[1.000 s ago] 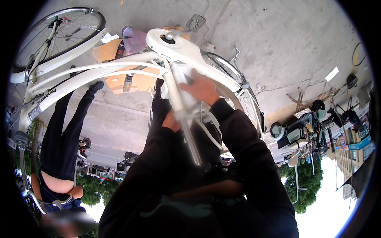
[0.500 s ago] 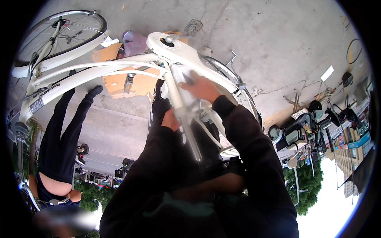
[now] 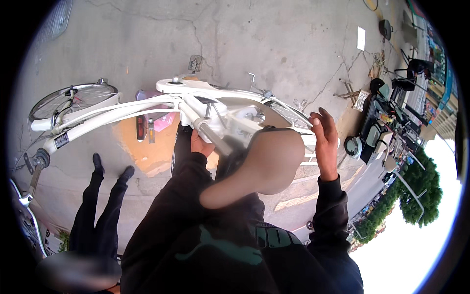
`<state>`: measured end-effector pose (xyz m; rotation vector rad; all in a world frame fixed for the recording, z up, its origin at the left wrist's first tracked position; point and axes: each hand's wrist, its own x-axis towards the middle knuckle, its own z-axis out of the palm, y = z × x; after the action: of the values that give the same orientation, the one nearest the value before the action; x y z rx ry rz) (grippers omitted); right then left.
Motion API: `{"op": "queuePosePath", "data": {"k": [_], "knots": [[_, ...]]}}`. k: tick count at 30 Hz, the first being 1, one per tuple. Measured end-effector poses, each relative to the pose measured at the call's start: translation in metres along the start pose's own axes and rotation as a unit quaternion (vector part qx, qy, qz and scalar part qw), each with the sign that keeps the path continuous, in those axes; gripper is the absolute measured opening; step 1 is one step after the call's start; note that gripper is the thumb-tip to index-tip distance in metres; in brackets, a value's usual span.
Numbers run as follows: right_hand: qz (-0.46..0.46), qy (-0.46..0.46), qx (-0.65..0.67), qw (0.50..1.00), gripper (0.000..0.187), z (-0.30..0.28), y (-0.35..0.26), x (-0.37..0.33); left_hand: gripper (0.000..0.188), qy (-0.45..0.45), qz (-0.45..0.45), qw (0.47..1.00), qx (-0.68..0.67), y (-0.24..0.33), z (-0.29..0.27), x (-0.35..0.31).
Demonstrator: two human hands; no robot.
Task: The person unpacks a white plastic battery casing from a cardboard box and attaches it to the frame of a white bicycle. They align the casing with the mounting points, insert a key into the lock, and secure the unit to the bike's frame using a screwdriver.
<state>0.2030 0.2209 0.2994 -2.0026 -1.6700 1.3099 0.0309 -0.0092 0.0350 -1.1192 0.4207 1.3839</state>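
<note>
Apparently the bicycle frame (white) (image 3: 193, 88) sits against the left grip (image 3: 201, 144)

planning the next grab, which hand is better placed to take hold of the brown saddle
Probably the right hand: open, seemingly holding nothing, raised beside the broad end of the saddle. The left hand is partly hidden at the white bicycle frame, by the metal seat post.
</note>
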Motion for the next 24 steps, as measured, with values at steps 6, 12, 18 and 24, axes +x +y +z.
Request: {"op": "queuePosePath", "data": {"k": [6,12,18,24], "knots": [[-0.131,0.209,0.043,0.968,0.048,0.002,0.102,-0.126,0.037,-0.052,0.025,0.997,0.043,-0.008,-0.010,0.006],[-0.146,0.213,0.062,0.964,0.050,0.077,0.213,-0.210,0.035,-0.063,0.060,0.985,0.151,0.014,-0.020,0.013],[-0.108,0.039,0.097,0.989,0.064,0.208,0.291,-0.203,0.054,-0.038,0.062,0.933,0.353,0.049,-0.043,0.007],[-0.156,0.017,0.094,0.983,0.073,0.354,0.320,-0.112,0.081,-0.073,0.016,0.861,0.503,0.066,-0.045,0.004]]}}
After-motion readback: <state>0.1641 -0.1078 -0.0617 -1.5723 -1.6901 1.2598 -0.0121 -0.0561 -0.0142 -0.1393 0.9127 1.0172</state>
